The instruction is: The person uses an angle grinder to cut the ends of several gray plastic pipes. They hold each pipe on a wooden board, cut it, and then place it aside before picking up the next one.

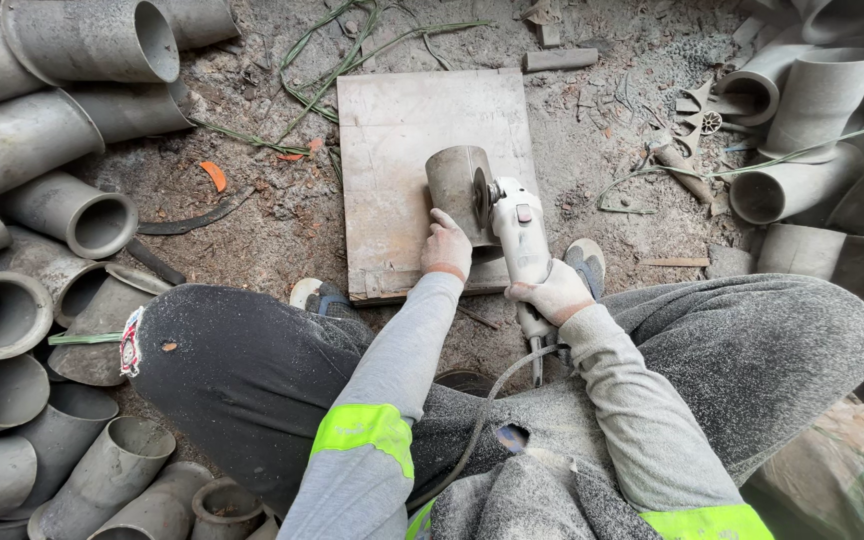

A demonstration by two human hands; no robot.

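We saw left hand point(446, 246) pressed on short grey plastic pipe section point(457, 189), fingers curled over its near end, pinning it down. Pipe lay on square dusty wooden board point(392, 130) on dirt ground, at board's 4 o'clock. Right hand point(552, 293) wrapped fully around white angle grinder point(519, 236) body; disc point(479, 198) met pipe's 3 o'clock edge. Grey cable point(476, 420) trailed toward 6 o'clock. Grey pipe fittings point(72, 215) heaped at 9 and 2 o'clock.
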